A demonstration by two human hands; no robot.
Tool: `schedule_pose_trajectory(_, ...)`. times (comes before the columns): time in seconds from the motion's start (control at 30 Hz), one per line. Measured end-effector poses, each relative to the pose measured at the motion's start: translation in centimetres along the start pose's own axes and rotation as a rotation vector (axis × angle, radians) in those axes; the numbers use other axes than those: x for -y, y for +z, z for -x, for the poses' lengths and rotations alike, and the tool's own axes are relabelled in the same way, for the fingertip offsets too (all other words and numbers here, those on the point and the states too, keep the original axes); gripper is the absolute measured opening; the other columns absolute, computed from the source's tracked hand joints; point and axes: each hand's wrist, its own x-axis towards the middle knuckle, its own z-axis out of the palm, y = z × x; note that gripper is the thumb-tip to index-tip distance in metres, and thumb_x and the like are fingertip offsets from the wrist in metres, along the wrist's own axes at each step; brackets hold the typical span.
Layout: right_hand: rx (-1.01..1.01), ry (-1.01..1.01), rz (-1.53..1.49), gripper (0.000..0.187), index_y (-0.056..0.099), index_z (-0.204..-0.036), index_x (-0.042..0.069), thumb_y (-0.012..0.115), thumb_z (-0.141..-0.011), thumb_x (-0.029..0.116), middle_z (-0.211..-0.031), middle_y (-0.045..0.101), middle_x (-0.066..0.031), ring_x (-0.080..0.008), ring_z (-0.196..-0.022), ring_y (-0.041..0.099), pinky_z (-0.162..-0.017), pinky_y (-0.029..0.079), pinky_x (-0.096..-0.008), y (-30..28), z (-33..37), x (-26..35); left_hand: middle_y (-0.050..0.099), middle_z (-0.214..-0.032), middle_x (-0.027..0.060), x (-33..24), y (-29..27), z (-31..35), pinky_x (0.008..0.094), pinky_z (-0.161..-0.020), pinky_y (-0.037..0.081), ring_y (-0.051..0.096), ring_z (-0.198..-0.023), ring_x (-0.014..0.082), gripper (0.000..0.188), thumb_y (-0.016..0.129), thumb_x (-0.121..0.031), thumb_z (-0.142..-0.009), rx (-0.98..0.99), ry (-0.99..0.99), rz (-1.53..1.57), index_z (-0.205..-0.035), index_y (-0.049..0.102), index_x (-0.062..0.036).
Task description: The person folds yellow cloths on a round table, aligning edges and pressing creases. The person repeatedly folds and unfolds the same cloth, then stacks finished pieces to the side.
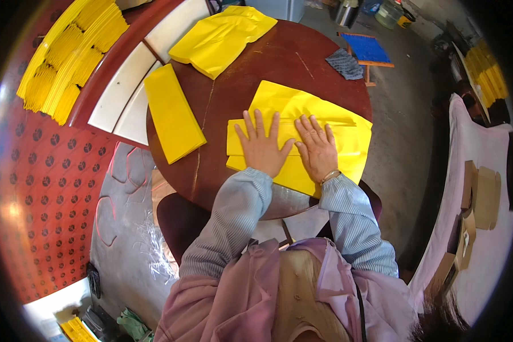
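A bright yellow sheet, fabric or soft plastic (302, 105), lies partly folded on the round dark red table (256, 62), with a folded strip across its middle. My left hand (265, 145) rests flat on its left part, fingers spread. Beside it, my right hand (318, 149) presses flat on the middle, fingers stretched and closer together. The two thumbs almost meet. Left of my hands lies a neatly folded yellow bundle (175, 114). Another yellow piece (222, 40), crumpled and loosely laid, covers the table's far left part.
Stacked folded yellow pieces (74, 54) sit on a red patterned surface (51, 188) at the left. A dark grey cloth (344, 63) hangs at the table's far right edge, near a blue-topped stool (367, 49). Open cardboard boxes (484, 199) rest on a pale cloth-covered surface at right.
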Motion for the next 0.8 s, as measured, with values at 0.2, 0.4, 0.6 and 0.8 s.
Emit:
schedule_pose_trajectory(0.2, 0.107, 0.262, 0.243, 0.060, 0.029, -0.170, 0.024, 0.037, -0.115, 0.045, -0.179, 0.022, 0.0004, -0.0210, -0.166, 0.016, -0.135, 0.003, -0.0492, -1.4, 1.6, -7.7, 0.014, -0.177, 0.0262, 1.9, 0.3, -1.0, 0.0646, -0.130, 0.001, 0.007, -0.165, 0.0455, 0.080, 0.042, -0.066, -0.107, -0.007, 0.004, 0.008, -0.171, 0.026, -0.0204)
schedule_pose_trajectory(0.4, -0.002, 0.213, 0.471, 0.061, 0.040, -0.166, 0.018, 0.051, -0.106, 0.016, -0.178, 0.027, -0.0040, -0.0263, -0.165, 0.021, -0.133, 0.010, -0.0584, -3.1, 1.1, -5.7, 0.016, -0.177, 0.0216, 1.7, -0.2, -2.2, 0.0633, -0.131, 0.003, 0.009, -0.165, 0.0397, 0.075, 0.049, -0.058, -0.107, -0.036, 0.085, 0.032, -0.170, 0.031, -0.0204)
schedule_pose_trajectory(0.6, -0.145, -0.107, -0.159, 0.040, 0.069, -0.138, 0.012, 0.069, -0.099, 0.019, -0.148, 0.064, -0.0084, -0.0297, -0.142, 0.054, -0.123, 0.036, -0.0515, -1.3, 0.5, -0.6, 0.053, -0.156, 0.0161, 2.6, -0.1, -1.6, 0.0516, -0.127, 0.029, 0.038, -0.154, 0.0355, 0.045, 0.068, -0.022, -0.102, -0.173, 0.373, 0.310, -0.145, 0.062, -0.0105)
schedule_pose_trajectory(0.8, -0.263, -0.067, -0.264, 0.018, 0.080, -0.109, 0.009, 0.076, -0.095, 0.018, -0.112, 0.076, -0.0077, -0.0294, -0.109, 0.066, -0.099, 0.050, -0.0451, -1.2, 0.5, -1.2, 0.071, -0.101, 0.0129, 4.0, 0.0, -0.2, 0.0450, -0.093, 0.052, 0.066, -0.105, 0.0358, 0.011, 0.078, -0.007, -0.089, -0.384, 0.382, 0.667, -0.099, 0.075, -0.0038)
